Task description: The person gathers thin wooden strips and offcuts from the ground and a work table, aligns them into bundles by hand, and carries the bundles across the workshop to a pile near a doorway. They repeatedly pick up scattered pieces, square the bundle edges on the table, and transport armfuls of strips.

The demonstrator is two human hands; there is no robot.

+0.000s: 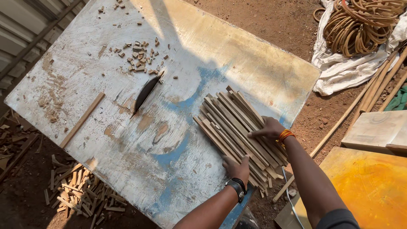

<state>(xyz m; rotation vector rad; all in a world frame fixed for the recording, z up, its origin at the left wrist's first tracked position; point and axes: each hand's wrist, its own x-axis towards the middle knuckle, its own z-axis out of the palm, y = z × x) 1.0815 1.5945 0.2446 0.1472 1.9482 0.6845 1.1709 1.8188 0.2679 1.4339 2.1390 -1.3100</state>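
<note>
A pile of thin wooden strips (pixel 231 123) lies at the right side of a worn saw table (pixel 190 51). My left hand (pixel 237 167), with a black watch on the wrist, presses against the near end of the pile. My right hand (pixel 268 129), with an orange band on the wrist, rests flat on top of the strips. A saw blade (pixel 145 92) sticks up through a slot near the table's middle, well left of both hands.
A single wooden strip (pixel 82 119) lies on the table's left side, and small offcut bits (pixel 142 57) are scattered behind the blade. Offcuts (pixel 82 193) litter the ground. Coiled cane (pixel 360 25) on white cloth, long poles (pixel 373 95) and an orange board (pixel 373 186) lie to the right.
</note>
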